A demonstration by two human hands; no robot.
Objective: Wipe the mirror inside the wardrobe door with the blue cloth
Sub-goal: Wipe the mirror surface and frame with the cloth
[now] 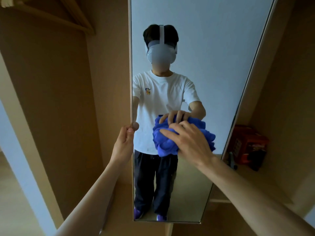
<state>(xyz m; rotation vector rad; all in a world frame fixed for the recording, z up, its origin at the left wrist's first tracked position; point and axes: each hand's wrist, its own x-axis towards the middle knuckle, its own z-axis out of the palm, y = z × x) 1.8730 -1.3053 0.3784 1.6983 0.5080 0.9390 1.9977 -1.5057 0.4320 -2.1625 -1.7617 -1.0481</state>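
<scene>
A tall narrow mirror (196,48) is fixed to the inside of the wooden wardrobe door (109,82) and fills the middle of the view. My right hand (189,142) presses a bunched blue cloth (166,142) flat against the glass at about mid height. The cloth's reflection shows just above it. My left hand (123,140) pinches the mirror's left edge, with the thumb on the glass side. A person wearing a headset, a white T-shirt and dark trousers is reflected in the mirror.
The wardrobe's wooden interior lies to the right, with a red box (248,147) on a shelf. A wooden hanger (51,12) hangs at the upper left. Pale floor shows at the lower left.
</scene>
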